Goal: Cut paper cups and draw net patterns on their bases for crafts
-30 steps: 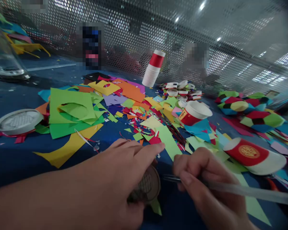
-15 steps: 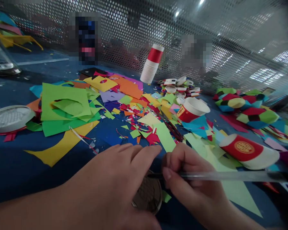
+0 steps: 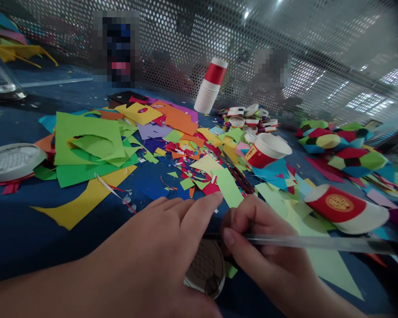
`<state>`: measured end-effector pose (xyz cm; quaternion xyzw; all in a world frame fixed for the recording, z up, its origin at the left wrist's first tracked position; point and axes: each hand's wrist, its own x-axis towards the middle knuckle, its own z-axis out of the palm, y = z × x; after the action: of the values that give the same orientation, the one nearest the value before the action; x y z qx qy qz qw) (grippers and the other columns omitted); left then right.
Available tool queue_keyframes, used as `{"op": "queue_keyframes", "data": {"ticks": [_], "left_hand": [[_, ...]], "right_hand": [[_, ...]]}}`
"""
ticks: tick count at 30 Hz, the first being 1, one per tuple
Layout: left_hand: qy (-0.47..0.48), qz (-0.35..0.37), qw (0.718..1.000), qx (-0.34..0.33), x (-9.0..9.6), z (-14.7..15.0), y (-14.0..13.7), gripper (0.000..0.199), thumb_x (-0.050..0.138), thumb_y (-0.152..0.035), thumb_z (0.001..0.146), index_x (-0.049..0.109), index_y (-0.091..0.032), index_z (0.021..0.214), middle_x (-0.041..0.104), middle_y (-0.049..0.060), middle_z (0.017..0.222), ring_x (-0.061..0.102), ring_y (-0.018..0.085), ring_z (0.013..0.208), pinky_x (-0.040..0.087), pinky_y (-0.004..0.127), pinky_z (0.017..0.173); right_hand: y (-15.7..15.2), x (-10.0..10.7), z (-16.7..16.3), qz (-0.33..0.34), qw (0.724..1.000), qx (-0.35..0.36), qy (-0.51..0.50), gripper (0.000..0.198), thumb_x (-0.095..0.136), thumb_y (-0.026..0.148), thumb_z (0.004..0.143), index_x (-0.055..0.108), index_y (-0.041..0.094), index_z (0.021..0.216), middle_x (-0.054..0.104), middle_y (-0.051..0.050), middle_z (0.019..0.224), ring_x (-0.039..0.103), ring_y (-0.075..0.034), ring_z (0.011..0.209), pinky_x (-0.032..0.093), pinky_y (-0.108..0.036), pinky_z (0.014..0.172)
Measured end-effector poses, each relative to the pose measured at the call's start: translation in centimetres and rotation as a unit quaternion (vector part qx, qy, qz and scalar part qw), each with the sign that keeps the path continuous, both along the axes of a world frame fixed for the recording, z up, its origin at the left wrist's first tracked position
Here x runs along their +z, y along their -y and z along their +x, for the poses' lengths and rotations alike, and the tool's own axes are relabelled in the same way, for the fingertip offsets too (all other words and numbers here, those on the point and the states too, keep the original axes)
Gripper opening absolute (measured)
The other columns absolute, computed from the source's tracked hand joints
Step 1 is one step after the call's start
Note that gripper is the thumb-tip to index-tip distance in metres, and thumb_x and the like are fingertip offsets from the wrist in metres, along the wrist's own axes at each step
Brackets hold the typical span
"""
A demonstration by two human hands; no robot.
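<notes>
Near the table's front edge lies a round cut-off cup bottom (image 3: 208, 267) with dark lines drawn on it in a lattice. My left hand (image 3: 155, 247) is closed around its left side, thumb at the lower edge and fingers over the upper part, hiding much of it. In my right hand (image 3: 265, 243) a pen with a clear barrel (image 3: 305, 243) is pinched between thumb and fingers. The pen's dark tip end points left, over the upper edge of the cup bottom. Whether the tip touches it I cannot tell.
Coloured paper sheets (image 3: 89, 137) and scraps cover the blue table. A cut paper cup (image 3: 267, 148), a cup lying on its side (image 3: 345, 207) and a tall cup stack (image 3: 210, 86) stand beyond. Another lattice-drawn cup bottom (image 3: 15, 161) is at left; a perforated metal screen (image 3: 172, 39) rises behind.
The pen's tip end and my right hand have shifted slightly up and left, baring more of the drawn lines. My left hand stays on the cup bottom.
</notes>
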<state>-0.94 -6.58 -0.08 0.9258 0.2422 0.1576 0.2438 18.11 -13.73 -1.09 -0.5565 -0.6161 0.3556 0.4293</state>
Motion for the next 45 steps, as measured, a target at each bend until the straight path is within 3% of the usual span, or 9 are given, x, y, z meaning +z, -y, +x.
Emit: {"op": "queue_keyframes", "data": {"ticks": [6,11,16,21,25,32,39,45], "left_hand": [[-0.008,-0.005,1.000,0.005,-0.2,-0.2,0.1,0.102,0.084,-0.058,0.066,0.040,-0.021,0.149,0.068,0.013,0.132,0.067,0.037,0.113,0.049,0.055,0.101],[0.007,0.018,0.999,0.029,-0.4,-0.3,0.5,0.090,0.082,-0.052,0.069,0.043,-0.022,0.144,0.070,0.011,0.127,0.068,0.034,0.110,0.051,0.050,0.098],[0.006,0.004,1.000,0.013,-0.1,-0.1,0.3,0.090,0.083,-0.051,0.067,0.046,-0.022,0.143,0.071,0.011,0.125,0.068,0.036,0.109,0.050,0.051,0.097],[0.002,0.005,1.000,0.015,0.0,0.0,0.3,0.081,0.082,-0.050,0.068,0.051,-0.019,0.137,0.072,0.012,0.121,0.070,0.036,0.105,0.051,0.051,0.094],[0.001,-0.002,1.000,0.023,0.1,-0.1,0.6,0.073,0.081,-0.043,0.069,0.053,-0.024,0.133,0.072,0.008,0.124,0.069,0.035,0.109,0.049,0.052,0.097],[-0.004,0.010,1.000,-0.001,0.2,0.0,0.2,0.088,0.082,-0.054,0.069,0.047,-0.017,0.141,0.071,0.013,0.124,0.069,0.035,0.105,0.052,0.050,0.092],[0.002,0.044,0.999,0.007,-0.2,-0.1,0.0,0.086,0.084,-0.054,0.069,0.049,-0.015,0.137,0.074,0.011,0.117,0.071,0.033,0.100,0.054,0.048,0.090],[0.009,0.045,0.999,0.005,0.0,-0.2,0.3,0.093,0.085,-0.058,0.065,0.049,-0.013,0.138,0.073,0.013,0.117,0.071,0.035,0.100,0.054,0.051,0.089]], "right_hand": [[0.1,-0.2,0.1,0.005,1.000,0.009,0.016,0.019,0.055,0.020,0.094,0.045,0.026,0.078,0.050,0.005,0.061,0.040,-0.013,0.051,0.030,-0.024,0.044],[0.3,0.1,0.0,0.008,1.000,-0.007,0.013,0.019,0.056,0.023,0.095,0.046,0.026,0.079,0.051,0.004,0.062,0.040,-0.013,0.052,0.031,-0.024,0.044],[0.5,0.7,-0.3,-0.018,0.998,0.000,0.059,0.020,0.055,0.021,0.093,0.045,0.026,0.076,0.047,0.005,0.061,0.041,-0.013,0.051,0.030,-0.025,0.045],[0.8,0.8,-0.2,0.044,0.998,0.003,0.043,0.017,0.050,0.023,0.097,0.046,0.027,0.081,0.052,0.003,0.067,0.045,-0.013,0.053,0.034,-0.026,0.046],[1.0,0.9,-0.1,-0.010,0.997,0.013,0.072,0.019,0.053,0.020,0.095,0.045,0.026,0.079,0.048,0.004,0.063,0.043,-0.014,0.053,0.029,-0.027,0.046],[1.0,0.6,-0.6,0.012,0.998,-0.045,0.046,0.017,0.054,0.021,0.095,0.047,0.027,0.080,0.050,0.005,0.063,0.042,-0.013,0.051,0.031,-0.027,0.045],[1.5,0.1,-1.2,0.057,0.994,-0.057,0.072,0.020,0.054,0.017,0.094,0.045,0.028,0.081,0.048,0.006,0.061,0.041,-0.012,0.050,0.025,-0.026,0.043],[1.3,0.2,-1.0,0.094,0.990,-0.043,0.095,0.019,0.052,0.017,0.094,0.043,0.029,0.082,0.048,0.007,0.060,0.047,-0.012,0.050,0.028,-0.025,0.043]]}}
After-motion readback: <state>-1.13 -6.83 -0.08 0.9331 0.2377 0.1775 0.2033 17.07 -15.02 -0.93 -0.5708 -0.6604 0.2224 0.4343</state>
